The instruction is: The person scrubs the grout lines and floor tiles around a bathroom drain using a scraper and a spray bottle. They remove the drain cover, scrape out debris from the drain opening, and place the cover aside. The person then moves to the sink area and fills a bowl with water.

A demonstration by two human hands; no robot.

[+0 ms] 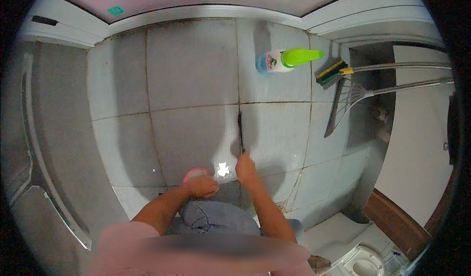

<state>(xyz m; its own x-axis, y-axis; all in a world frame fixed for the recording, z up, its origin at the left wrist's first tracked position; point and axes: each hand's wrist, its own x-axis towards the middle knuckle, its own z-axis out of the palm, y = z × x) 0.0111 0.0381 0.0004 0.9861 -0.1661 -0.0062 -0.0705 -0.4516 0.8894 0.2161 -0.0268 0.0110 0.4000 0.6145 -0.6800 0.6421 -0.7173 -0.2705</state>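
Observation:
My right hand (246, 169) is closed around the near end of a thin dark brush (240, 128). The brush lies along a dark grout line between two tiles, its far end near where the lines cross. My left hand (202, 186) is curled in front of my knee, beside a pink-rimmed, pale thing (196, 171) that it partly covers. Whether those fingers grip anything is hidden. Beyond my right hand, a white and blue bottle (274, 61) with a bright green top lies on the tiled floor (191, 69).
To the right are a long-handled scrub brush (331, 74) with green bristles and a floor squeegee (335, 106). A toilet (364, 263) stands at the lower right, beside a white panel (417, 128). White framing (206, 12) borders the far edge; a grey door-like panel (61, 128) is left.

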